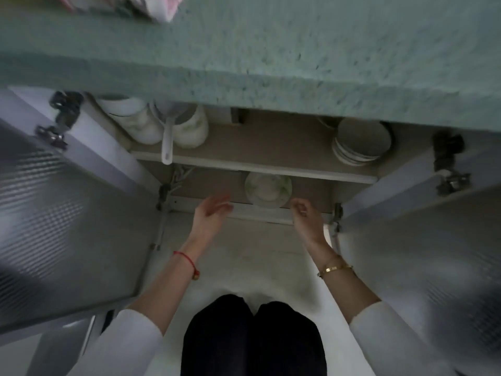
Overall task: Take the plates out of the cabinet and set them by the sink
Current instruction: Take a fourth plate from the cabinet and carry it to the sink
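Pretty sure the idea is a two-sided lift: the green-patterned plates [268, 189] sit at the front edge of the cabinet's bottom shelf [311, 189], with the left hand [212, 211] spread and the right hand [305, 213] loosely curled, both empty, just either side of the stack.

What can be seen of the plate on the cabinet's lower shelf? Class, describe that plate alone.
The plate is round and white with a faint green pattern on its rim, and looks ceramic. It lies flat near the front of the lower shelf, its far edge hidden under the upper shelf. The left hand and right hand are beside it, one on each side; neither touches it.
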Demonstrator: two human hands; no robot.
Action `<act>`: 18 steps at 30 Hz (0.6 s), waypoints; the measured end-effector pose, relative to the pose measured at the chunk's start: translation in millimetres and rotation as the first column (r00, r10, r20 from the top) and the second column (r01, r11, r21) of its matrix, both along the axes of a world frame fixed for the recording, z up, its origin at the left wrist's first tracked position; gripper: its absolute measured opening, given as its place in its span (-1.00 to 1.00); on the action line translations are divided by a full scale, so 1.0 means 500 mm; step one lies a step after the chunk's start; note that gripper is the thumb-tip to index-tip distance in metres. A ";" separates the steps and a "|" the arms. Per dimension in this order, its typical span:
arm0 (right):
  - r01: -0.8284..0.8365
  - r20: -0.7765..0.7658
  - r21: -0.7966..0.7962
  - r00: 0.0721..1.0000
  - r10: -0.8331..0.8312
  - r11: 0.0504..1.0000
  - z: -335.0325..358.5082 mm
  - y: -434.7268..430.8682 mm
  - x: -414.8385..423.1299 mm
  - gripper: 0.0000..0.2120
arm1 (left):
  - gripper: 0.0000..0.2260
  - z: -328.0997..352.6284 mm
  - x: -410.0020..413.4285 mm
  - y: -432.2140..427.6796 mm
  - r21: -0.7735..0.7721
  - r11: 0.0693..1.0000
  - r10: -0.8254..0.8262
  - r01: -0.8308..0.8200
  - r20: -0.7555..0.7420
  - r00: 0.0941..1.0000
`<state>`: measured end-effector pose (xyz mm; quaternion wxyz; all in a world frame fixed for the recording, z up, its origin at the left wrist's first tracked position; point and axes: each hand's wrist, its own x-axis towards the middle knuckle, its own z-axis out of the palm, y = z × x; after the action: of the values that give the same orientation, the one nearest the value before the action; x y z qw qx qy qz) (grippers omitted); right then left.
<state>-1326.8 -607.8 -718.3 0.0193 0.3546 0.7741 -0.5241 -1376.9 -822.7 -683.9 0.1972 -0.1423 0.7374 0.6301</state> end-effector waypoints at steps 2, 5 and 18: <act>0.005 0.012 0.008 1.000 -0.005 1.000 -0.106 0.016 -0.032 -0.78 | -0.65 -0.101 -0.032 0.014 0.014 1.000 -0.018 0.018 0.006 1.000; -0.007 0.003 0.017 1.000 0.007 1.000 -0.255 0.040 -0.084 -0.75 | -0.62 -0.247 -0.085 0.041 -0.041 0.994 -0.100 0.100 -0.020 0.995; -0.072 0.033 0.229 0.997 0.066 0.971 -0.608 0.145 -0.246 -0.79 | -0.73 -0.659 -0.274 0.148 -0.209 0.969 -0.164 0.135 -0.128 0.978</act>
<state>-1450.0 -535.2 -1022.3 0.0061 0.3339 0.8411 -0.4254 -1513.6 -748.8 -1013.2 0.1749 -0.0593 0.8177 0.5452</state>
